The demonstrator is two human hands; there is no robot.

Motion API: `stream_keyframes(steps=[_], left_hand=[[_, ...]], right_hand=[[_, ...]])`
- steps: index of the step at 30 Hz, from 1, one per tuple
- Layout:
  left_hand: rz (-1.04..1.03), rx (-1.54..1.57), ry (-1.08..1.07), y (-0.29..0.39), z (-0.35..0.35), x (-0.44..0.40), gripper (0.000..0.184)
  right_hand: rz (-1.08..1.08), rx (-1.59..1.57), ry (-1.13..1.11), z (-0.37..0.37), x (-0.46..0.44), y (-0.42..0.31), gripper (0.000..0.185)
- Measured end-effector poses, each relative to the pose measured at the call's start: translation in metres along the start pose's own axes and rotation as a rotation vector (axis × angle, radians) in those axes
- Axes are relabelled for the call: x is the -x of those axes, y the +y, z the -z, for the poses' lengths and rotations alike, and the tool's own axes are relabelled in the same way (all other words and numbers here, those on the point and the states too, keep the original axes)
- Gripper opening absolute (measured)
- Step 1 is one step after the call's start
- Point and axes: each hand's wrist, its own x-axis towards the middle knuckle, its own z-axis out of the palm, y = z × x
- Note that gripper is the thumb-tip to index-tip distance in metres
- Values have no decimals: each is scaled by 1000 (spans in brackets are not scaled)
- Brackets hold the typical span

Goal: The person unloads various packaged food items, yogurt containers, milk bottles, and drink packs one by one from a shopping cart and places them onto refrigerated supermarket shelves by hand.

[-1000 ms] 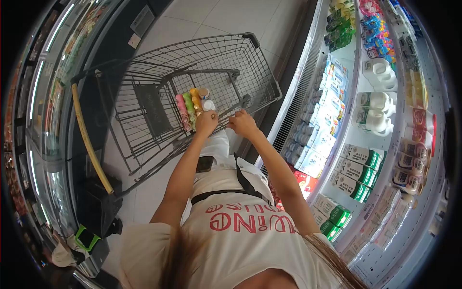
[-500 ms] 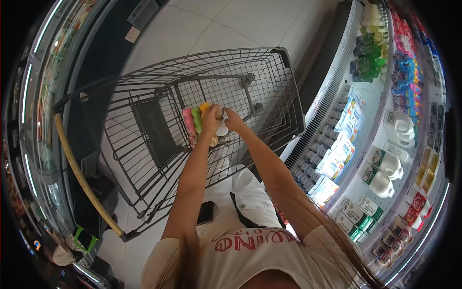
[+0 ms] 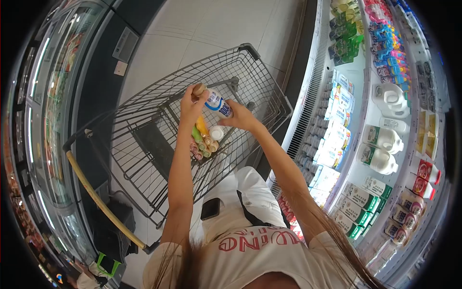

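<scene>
A white bottle with a blue label [image 3: 217, 102] and a brown cap is held tilted above the shopping cart [image 3: 175, 89]. My left hand [image 3: 190, 105] is closed around its cap end. At the other end, the fingers of my right hand [image 3: 239, 116] grip the base. Below, in the cart, lie a yellow bottle [image 3: 201, 126], a green bottle [image 3: 196, 133] and a white-capped bottle [image 3: 216, 133]. Several more small bottles with pale caps [image 3: 207, 145] are beside them, partly hidden behind my left forearm.
Refrigerated shelves [image 3: 317, 53] with several milk jugs [image 3: 383, 139], cartons [image 3: 353, 207] and bottle packs [image 3: 341, 106] run along the right. A glass-fronted cooler [image 3: 62, 96] stands at left. The cart's yellow handle [image 3: 103, 202] is at lower left; tiled floor [image 3: 207, 24] lies ahead.
Both hands have risen from low in the cart, bringing up the white bottle, whose blue label now shows. The view has shifted slightly, moving the cart left in the picture.
</scene>
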Motion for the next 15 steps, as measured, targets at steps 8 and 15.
stream_keyframes(steps=[8, 15], left_hand=[[3, 656, -406, 141, -123, 62, 33], [108, 680, -715, 199, -238, 167, 53]], right_hand=[[46, -147, 660, 86, 144, -106, 75], [262, -235, 949, 148, 290, -127, 53]])
